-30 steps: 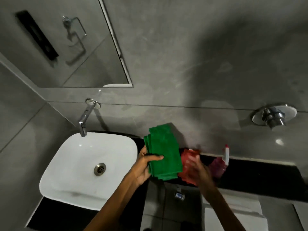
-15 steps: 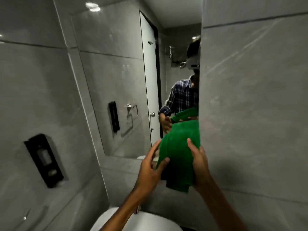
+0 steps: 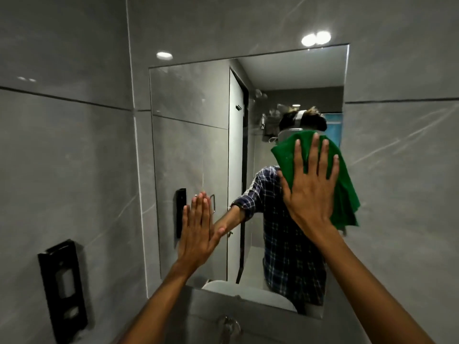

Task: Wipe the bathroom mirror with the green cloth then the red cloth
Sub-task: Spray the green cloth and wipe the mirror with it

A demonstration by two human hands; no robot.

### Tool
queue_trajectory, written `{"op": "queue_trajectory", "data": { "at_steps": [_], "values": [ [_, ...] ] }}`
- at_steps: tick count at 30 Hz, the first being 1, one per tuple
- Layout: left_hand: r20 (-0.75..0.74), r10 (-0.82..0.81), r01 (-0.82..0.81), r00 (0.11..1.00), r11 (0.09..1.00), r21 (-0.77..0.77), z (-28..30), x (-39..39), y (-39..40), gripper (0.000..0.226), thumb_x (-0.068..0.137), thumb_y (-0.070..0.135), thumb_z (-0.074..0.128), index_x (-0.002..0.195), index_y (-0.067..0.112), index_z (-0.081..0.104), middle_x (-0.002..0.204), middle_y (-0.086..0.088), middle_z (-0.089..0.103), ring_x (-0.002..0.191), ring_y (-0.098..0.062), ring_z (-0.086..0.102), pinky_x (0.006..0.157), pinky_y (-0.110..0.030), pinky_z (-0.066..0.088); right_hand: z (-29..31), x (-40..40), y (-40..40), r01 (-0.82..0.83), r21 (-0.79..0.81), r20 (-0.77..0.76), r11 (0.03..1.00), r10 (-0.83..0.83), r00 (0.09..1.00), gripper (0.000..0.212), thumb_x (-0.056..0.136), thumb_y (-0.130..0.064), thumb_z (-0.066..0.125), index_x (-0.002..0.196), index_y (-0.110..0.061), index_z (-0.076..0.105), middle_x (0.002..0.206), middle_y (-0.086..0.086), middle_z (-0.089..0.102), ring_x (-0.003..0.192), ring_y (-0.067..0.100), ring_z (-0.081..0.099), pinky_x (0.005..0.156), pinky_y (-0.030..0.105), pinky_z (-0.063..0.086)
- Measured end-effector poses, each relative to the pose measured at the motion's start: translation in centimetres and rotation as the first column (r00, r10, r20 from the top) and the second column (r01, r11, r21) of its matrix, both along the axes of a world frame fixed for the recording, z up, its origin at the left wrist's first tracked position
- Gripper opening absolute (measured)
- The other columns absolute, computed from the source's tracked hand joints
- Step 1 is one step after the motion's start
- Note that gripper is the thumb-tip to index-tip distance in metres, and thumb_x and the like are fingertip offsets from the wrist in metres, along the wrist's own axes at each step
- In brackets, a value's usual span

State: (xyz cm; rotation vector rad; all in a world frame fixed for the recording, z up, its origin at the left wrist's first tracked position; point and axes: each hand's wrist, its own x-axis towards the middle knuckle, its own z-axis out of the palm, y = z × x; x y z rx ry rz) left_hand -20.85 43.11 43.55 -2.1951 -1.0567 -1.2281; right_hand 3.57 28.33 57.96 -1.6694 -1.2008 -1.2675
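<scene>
The rectangular mirror (image 3: pixel 193 150) hangs on the grey tiled wall straight ahead. My right hand (image 3: pixel 310 189) lies flat with spread fingers on the green cloth (image 3: pixel 345 189), pinning it against the right part of the glass at about head height. The cloth's lower half hangs down past the mirror's right edge. My left hand (image 3: pixel 197 234) rests flat and bare on the lower left part of the mirror, holding nothing. The red cloth is out of view.
A black wall dispenser (image 3: pixel 63 289) is fixed low on the left wall. The tap mount (image 3: pixel 228 327) sits on the wall below the mirror. The mirror reflects a white door, a person in a checked shirt and the basin rim.
The view has swung up from the sink to the mirror. The green cloth went from both hands to my right hand alone, flat on the glass. My left hand moved onto the mirror.
</scene>
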Motion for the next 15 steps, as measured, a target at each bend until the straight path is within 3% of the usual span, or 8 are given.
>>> {"op": "queue_trajectory", "data": {
  "at_steps": [2, 6, 8, 10, 12, 13, 15],
  "values": [
    [0.028, -0.017, 0.017, 0.999, 0.999, 0.028, -0.5, 0.2, 1.0, 0.088, 0.102, 0.062, 0.022, 0.164, 0.004, 0.001, 0.175, -0.019, -0.002, 0.163, -0.035, 0.000, 0.131, -0.058, 0.004, 0.7, -1.3, 1.2, 0.034, 0.082, -0.109, 0.996, -0.025, 0.994, 0.079, 0.104, -0.066, 0.016, 0.166, -0.018, 0.003, 0.173, 0.020, 0.003, 0.160, 0.038, 0.007, 0.128, 0.062, 0.009],
    [0.038, -0.014, 0.010, 0.999, 0.996, 0.090, -0.7, 0.3, 1.8, 0.087, 0.102, 0.062, 0.024, 0.165, 0.005, 0.003, 0.175, -0.019, 0.002, 0.163, -0.034, 0.003, 0.133, -0.053, 0.001, 4.6, -7.9, 5.0, 0.034, 0.304, -0.281, 0.952, 0.056, 0.958, 0.073, 0.106, -0.059, 0.025, 0.165, -0.015, 0.015, 0.170, 0.023, 0.016, 0.158, 0.041, 0.016, 0.126, 0.061, 0.009],
    [0.039, -0.007, 0.003, 0.999, 0.993, 0.115, -0.8, 0.4, 1.8, 0.087, 0.102, 0.062, 0.025, 0.165, 0.006, 0.004, 0.175, -0.019, 0.003, 0.164, -0.032, 0.003, 0.133, -0.050, 0.000, 6.1, -11.9, 7.2, -0.090, 0.265, -0.165, 0.960, 0.137, 0.977, 0.068, 0.107, -0.052, 0.028, 0.164, -0.015, 0.020, 0.171, 0.022, 0.017, 0.159, 0.041, 0.016, 0.128, 0.059, 0.004],
    [0.057, -0.012, 0.003, 0.998, 0.988, 0.156, -0.7, 0.3, 2.0, 0.085, 0.103, 0.061, 0.027, 0.165, 0.007, 0.007, 0.174, -0.020, 0.007, 0.164, -0.030, 0.004, 0.133, -0.049, 0.004, 5.1, -15.2, 9.4, -0.231, 0.031, 0.112, 0.972, 0.226, 0.968, 0.066, 0.107, -0.044, 0.034, 0.165, -0.015, 0.021, 0.172, 0.021, 0.013, 0.160, 0.039, 0.011, 0.129, 0.057, 0.001],
    [0.072, -0.035, 0.020, 0.997, 0.979, 0.202, -0.8, 0.2, 2.2, 0.082, 0.103, 0.061, 0.027, 0.164, 0.009, 0.011, 0.173, -0.019, 0.009, 0.164, -0.027, 0.003, 0.132, -0.049, 0.008, 2.4, -16.3, 10.4, -0.253, -0.222, 0.343, 0.942, 0.318, 0.884, 0.067, 0.103, -0.035, 0.049, 0.163, -0.016, 0.028, 0.172, 0.018, 0.016, 0.160, 0.039, 0.013, 0.129, 0.057, 0.007],
    [0.076, -0.037, 0.020, 0.996, 0.977, 0.212, -0.9, 0.1, 2.2, 0.082, 0.103, 0.061, 0.027, 0.164, 0.009, 0.010, 0.172, -0.016, 0.010, 0.164, -0.026, 0.002, 0.132, -0.049, 0.009, 0.8, -16.1, 10.4, -0.248, -0.254, 0.378, 0.935, 0.331, 0.864, 0.068, 0.098, -0.031, 0.056, 0.161, -0.016, 0.035, 0.170, 0.017, 0.024, 0.158, 0.039, 0.021, 0.129, 0.058, 0.013],
    [0.078, -0.027, 0.011, 0.997, 0.980, 0.197, -0.7, 0.0, 2.2, 0.083, 0.103, 0.061, 0.026, 0.165, 0.009, 0.007, 0.173, -0.018, 0.007, 0.164, -0.026, 0.003, 0.133, -0.047, 0.005, -1.5, -14.1, 9.4, -0.244, -0.162, 0.350, 0.956, 0.287, 0.892, 0.064, 0.092, -0.029, 0.061, 0.154, -0.017, 0.050, 0.163, 0.016, 0.041, 0.151, 0.039, 0.038, 0.126, 0.055, 0.025]
  ]
}}
